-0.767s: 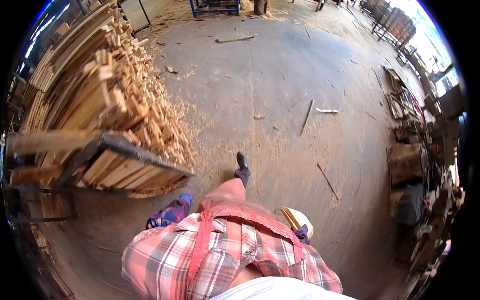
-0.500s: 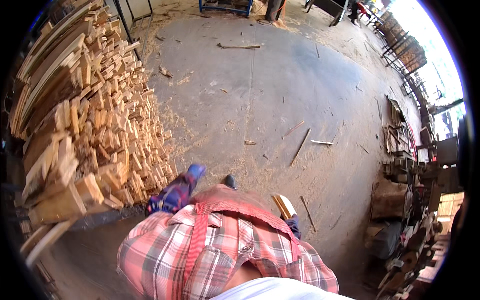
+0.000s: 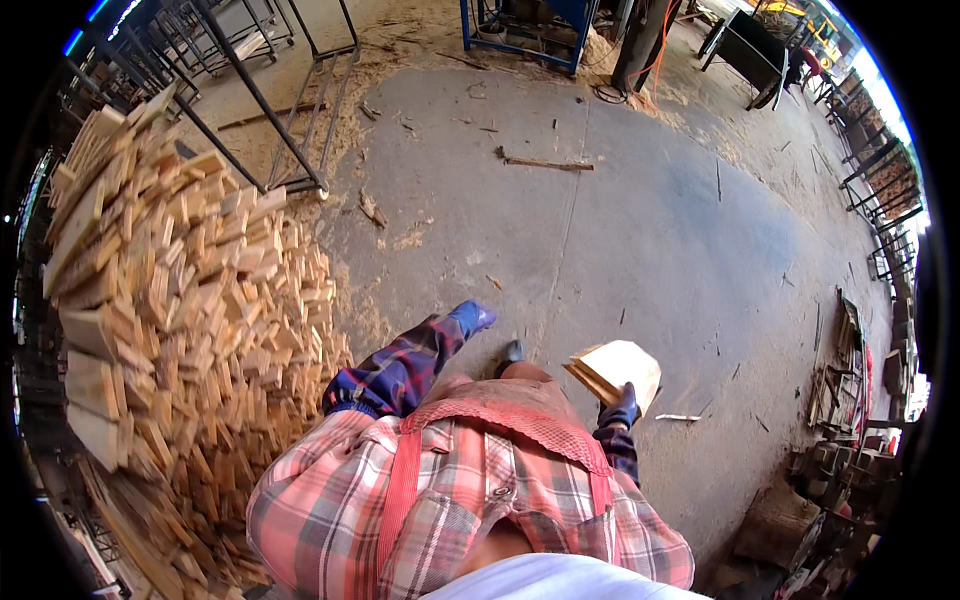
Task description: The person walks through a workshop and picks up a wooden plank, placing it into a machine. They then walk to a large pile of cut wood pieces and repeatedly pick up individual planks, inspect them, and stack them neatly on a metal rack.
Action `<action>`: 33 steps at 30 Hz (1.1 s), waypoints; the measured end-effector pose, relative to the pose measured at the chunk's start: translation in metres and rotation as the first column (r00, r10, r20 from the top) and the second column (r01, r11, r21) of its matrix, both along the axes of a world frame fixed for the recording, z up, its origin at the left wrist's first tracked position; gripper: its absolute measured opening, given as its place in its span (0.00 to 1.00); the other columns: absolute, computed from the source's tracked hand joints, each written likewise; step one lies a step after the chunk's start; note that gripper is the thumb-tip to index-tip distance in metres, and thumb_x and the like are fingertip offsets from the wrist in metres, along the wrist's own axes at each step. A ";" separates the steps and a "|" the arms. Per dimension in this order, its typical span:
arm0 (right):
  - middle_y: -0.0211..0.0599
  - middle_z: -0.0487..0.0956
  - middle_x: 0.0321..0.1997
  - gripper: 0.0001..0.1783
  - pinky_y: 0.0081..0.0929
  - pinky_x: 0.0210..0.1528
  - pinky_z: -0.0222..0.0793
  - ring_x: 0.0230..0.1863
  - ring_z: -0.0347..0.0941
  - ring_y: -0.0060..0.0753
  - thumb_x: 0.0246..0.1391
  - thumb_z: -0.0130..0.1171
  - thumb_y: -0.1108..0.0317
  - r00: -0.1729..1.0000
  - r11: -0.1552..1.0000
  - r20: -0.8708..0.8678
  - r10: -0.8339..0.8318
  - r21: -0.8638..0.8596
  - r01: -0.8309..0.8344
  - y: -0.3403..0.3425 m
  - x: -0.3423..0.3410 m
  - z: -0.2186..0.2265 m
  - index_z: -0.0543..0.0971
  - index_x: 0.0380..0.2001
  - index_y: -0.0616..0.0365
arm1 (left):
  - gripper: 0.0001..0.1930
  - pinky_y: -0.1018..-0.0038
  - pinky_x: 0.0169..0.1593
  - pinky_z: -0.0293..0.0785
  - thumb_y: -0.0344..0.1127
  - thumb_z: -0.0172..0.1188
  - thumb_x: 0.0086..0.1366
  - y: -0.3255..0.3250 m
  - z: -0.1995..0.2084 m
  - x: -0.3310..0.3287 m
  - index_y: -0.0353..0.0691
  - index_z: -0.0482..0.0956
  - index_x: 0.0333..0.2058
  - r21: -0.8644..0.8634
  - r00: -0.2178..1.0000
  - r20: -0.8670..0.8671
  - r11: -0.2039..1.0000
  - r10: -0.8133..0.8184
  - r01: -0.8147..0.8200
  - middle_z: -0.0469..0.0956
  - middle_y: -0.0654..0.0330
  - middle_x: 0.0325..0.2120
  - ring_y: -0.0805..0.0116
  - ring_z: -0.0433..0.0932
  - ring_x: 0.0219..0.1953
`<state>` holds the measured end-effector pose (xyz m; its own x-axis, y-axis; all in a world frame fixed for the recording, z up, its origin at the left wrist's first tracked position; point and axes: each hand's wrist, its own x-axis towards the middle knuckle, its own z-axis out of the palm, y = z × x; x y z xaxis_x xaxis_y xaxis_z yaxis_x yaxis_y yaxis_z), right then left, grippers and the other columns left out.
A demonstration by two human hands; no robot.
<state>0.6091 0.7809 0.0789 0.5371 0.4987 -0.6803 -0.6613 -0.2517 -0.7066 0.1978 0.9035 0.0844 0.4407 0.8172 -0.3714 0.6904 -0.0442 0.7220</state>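
My right hand (image 3: 622, 405), in a dark blue glove, is closed around a few short pale wooden boards (image 3: 620, 368). The boards are held together at my right side, above the concrete floor. Reaching forward on the left, my left hand (image 3: 475, 318) wears a blue glove below a dark plaid sleeve. Nothing shows in that hand, and its fingers are too small and blurred to make out. It is apart from the large heap of cut wood pieces (image 3: 215, 330) on my left.
A black metal frame (image 3: 290, 185) stands beyond the wood heap. A stick (image 3: 545, 164) and scraps lie on the sawdust-strewn concrete floor (image 3: 640, 220). Ahead are a blue metal stand (image 3: 520, 45) and a dark post (image 3: 645, 45). Piled timber and clutter (image 3: 780, 525) line the right.
My right hand has brought the boards higher and further into view. My left hand has moved forward and right, away from the heap. The view has shifted, showing more of the black frame.
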 end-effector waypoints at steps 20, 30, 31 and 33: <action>0.33 0.74 0.50 0.22 0.28 0.52 0.68 0.48 0.71 0.27 0.63 0.47 0.62 0.763 0.730 0.056 0.644 0.254 -0.635 0.771 -0.288 0.133 0.70 0.57 0.60 | 0.33 0.68 0.53 0.73 0.59 0.48 0.64 0.686 0.130 -0.114 0.37 0.66 0.56 -0.785 -0.020 0.618 0.616 0.786 -0.066 0.75 0.54 0.50 0.63 0.78 0.47; 0.36 0.75 0.49 0.25 0.27 0.49 0.66 0.48 0.70 0.30 0.54 0.58 0.66 0.725 0.740 0.416 0.550 0.161 -0.654 1.115 -0.289 0.068 0.71 0.55 0.61 | 0.33 0.67 0.54 0.71 0.57 0.55 0.61 1.037 0.140 -0.119 0.37 0.69 0.55 -0.856 0.247 0.503 0.517 0.828 0.011 0.74 0.56 0.51 0.64 0.77 0.48; 0.36 0.75 0.48 0.23 0.26 0.46 0.66 0.46 0.69 0.28 0.56 0.56 0.63 0.576 0.632 0.638 0.511 0.175 -0.755 1.159 -0.291 0.055 0.73 0.54 0.61 | 0.32 0.68 0.55 0.70 0.54 0.58 0.60 1.080 0.106 -0.122 0.36 0.69 0.55 -0.827 0.256 0.504 0.546 0.825 -0.132 0.74 0.56 0.51 0.65 0.76 0.49; 0.31 0.75 0.38 0.18 0.24 0.35 0.65 0.35 0.69 0.23 0.56 0.56 0.57 0.504 0.579 0.734 0.455 0.186 -0.794 1.233 -0.297 0.041 0.76 0.45 0.57 | 0.32 0.67 0.54 0.71 0.52 0.62 0.57 1.152 0.089 -0.134 0.37 0.69 0.55 -0.692 0.299 0.587 0.658 0.753 -0.297 0.75 0.56 0.49 0.65 0.76 0.48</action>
